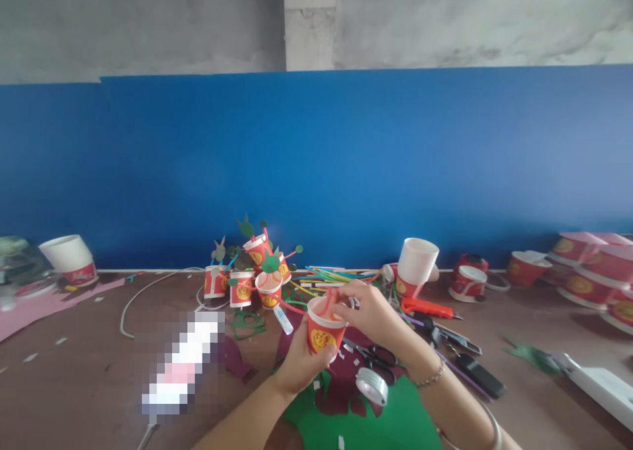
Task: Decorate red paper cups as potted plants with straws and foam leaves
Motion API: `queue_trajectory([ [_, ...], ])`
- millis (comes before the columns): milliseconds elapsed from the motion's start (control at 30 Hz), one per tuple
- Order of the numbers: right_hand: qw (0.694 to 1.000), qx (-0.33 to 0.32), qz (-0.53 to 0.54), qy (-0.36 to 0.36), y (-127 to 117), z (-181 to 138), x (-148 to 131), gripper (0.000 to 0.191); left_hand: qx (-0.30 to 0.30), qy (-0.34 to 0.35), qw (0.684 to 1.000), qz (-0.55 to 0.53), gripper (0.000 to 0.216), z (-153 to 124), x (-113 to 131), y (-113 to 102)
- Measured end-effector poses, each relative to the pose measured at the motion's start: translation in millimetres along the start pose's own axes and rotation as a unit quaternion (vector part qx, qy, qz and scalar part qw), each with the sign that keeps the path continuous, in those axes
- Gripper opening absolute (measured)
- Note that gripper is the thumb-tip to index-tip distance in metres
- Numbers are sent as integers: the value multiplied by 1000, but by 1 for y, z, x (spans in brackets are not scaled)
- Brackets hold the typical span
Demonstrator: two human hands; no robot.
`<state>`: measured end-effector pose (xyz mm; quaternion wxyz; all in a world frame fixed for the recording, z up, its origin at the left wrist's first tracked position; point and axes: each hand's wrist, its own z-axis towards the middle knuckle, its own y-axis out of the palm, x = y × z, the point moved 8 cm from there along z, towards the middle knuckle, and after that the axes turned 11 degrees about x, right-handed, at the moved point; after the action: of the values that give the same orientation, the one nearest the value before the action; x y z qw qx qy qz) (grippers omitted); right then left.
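My left hand (307,363) is wrapped round a red paper cup (325,337) with a yellow emblem, holding it upright over the table. A pinkish-red straw (330,300) stands inside the cup near its rim. The fingers of my right hand (364,310) pinch at the cup's mouth, apparently on that straw; the fingertips are partly hidden inside the rim. Below the cup lie scissors (378,356) with black handles and a roll of clear tape (372,387), on dark red paper (341,387) and green paper (395,417).
Several decorated cups (241,288) with straws and green cut-outs stand behind, beside loose coloured straws (321,277). A white cup stack (418,262), orange utility knife (430,308) and black key fob (477,374) lie right. A pixelated object (182,364) and cable (129,305) lie left.
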<state>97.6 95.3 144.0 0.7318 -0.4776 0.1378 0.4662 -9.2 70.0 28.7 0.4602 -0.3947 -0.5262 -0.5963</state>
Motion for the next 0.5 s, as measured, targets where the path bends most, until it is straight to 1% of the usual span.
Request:
queue_trajectory([
  [100, 999, -41, 14, 11, 6, -2, 3, 14, -22, 10, 1000, -9, 73, -3, 7, 5],
  [167, 998, -56, 25, 24, 8, -3, 6, 15, -36, 14, 999, -12, 76, -5, 9, 8],
  [233, 997, -67, 38, 31, 9, -3, 8, 15, -47, 5, 999, -11, 81, -6, 7, 9],
  [333, 994, -75, 63, 37, 12, -4, 9, 17, -52, -2, 999, -11, 84, -6, 4, 9],
  [500, 993, -70, 89, 46, 12, -3, 13, 14, -45, 26, 998, -19, 78, -3, 3, 7],
])
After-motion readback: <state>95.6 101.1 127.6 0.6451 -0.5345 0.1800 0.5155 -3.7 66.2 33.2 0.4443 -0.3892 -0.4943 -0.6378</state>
